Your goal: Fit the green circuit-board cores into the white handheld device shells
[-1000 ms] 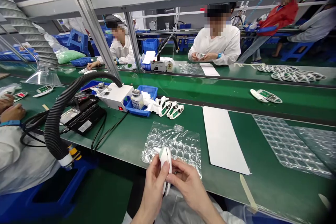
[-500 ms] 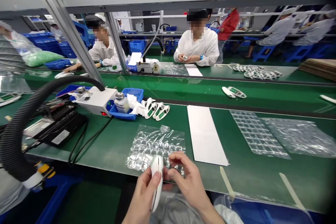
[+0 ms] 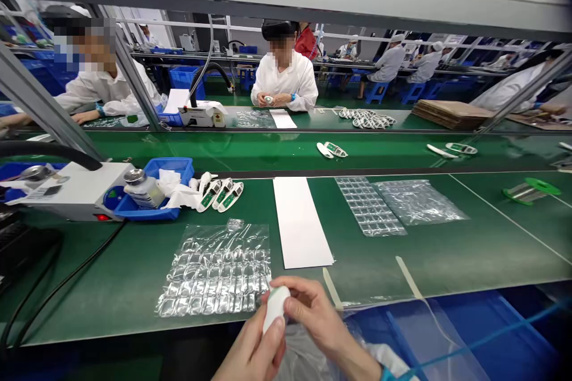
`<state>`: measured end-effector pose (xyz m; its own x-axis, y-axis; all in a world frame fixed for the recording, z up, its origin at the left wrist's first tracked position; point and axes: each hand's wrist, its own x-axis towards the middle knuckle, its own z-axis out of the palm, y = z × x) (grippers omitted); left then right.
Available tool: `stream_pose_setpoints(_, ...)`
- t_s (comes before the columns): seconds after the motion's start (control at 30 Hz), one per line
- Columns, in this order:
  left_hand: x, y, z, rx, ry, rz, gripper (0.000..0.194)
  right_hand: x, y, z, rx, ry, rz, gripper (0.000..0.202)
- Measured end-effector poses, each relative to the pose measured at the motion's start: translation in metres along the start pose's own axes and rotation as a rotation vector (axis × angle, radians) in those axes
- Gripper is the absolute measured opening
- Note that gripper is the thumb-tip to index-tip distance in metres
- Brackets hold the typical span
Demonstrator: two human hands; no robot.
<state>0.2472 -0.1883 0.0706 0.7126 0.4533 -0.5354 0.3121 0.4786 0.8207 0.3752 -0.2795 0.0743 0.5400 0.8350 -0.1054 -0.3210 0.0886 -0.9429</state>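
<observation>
A white, elongated plastic device housing (image 3: 275, 306) is held up just off the front edge of the green workbench (image 3: 370, 262). My left hand (image 3: 255, 342) is closed around its lower part, thumb on the near face. At its upper end, the fingers and thumb of my right hand (image 3: 315, 312) are closed on the housing. Behind my hands, to the left, lies a clear plastic blister sheet (image 3: 214, 277) of square pockets. To the right of that sheet is a long white paper sheet (image 3: 301, 223).
Open white housings with green boards (image 3: 221, 195) lie beside a blue bin (image 3: 147, 205) holding a bottle. A white box (image 3: 80, 193) stands at left. More clear blister sheets (image 3: 370, 205) and a green spool (image 3: 531, 190) lie right. Housing halves (image 3: 333, 150) rest along the green strip behind; co-workers sit beyond.
My view has swung right, so the bench things sit farther left. The housing has turned in my left hand and appears shorter. My right fingers have come onto its upper end.
</observation>
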Motion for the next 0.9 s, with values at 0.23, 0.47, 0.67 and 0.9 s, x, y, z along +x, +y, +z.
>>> stream_pose_setpoints(0.23,0.069,0.057,0.045,-0.121,-0.143,0.213,0.039,0.026,-0.016,-0.108,-0.836,0.194,-0.269,0.017)
stream_pose_setpoints(0.47,0.115,0.035,0.065,-0.080,-0.107,0.259,0.039,0.028,-0.007,-0.112,-1.046,0.119,-0.205,0.014)
stream_pose_setpoints(0.67,0.116,0.033,0.064,-0.072,-0.090,0.270,0.041,0.029,-0.013,-0.107,-1.152,0.145,-0.168,0.017)
stream_pose_setpoints(0.9,0.095,0.047,0.067,-0.117,-0.154,0.222,0.052,0.021,-0.040,-0.081,-0.672,0.181,-0.270,0.018)
